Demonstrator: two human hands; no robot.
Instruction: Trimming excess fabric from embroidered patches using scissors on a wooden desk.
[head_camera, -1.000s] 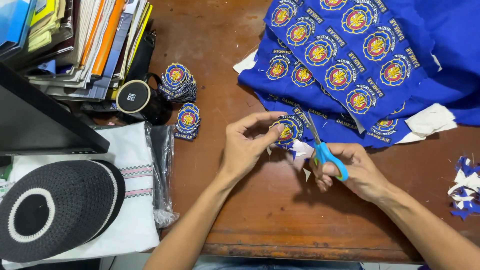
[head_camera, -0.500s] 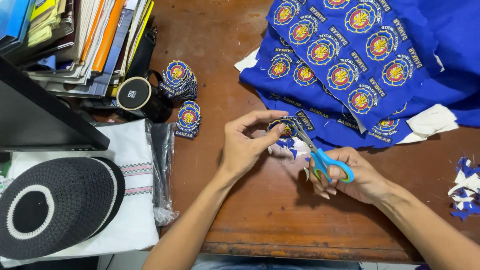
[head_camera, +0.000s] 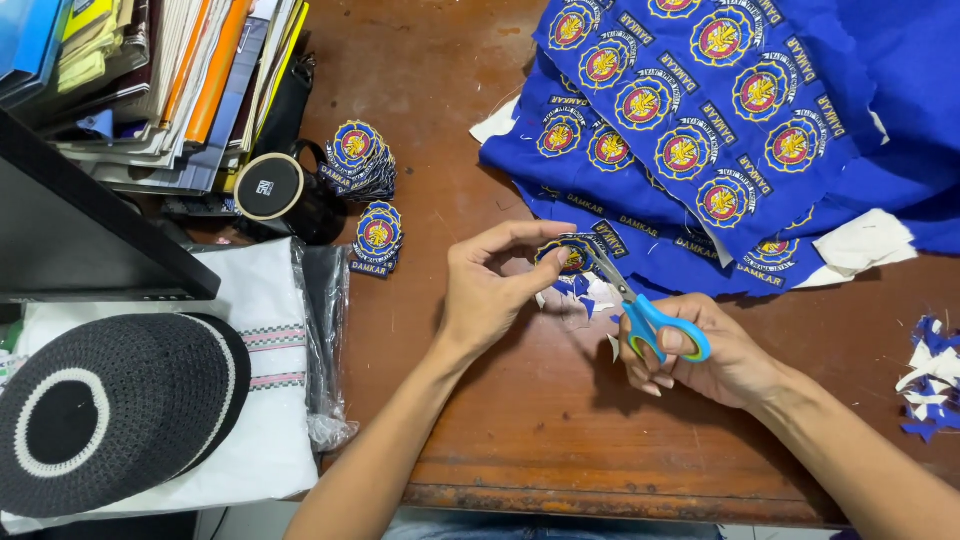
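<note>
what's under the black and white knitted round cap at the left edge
The black and white knitted cap lies on a folded white cloth in clear plastic wrap. Whatever lies under that cloth is covered.

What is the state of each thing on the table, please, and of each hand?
left hand: pinching a round patch
right hand: gripping blue-handled scissors, blades at the patch
blue cloth: rumpled, rows of uncut patches
cut patches: stacked in two piles
black mug: lying on its side
knitted cap: flat on folded white cloth
scraps: loose at the right edge
</note>
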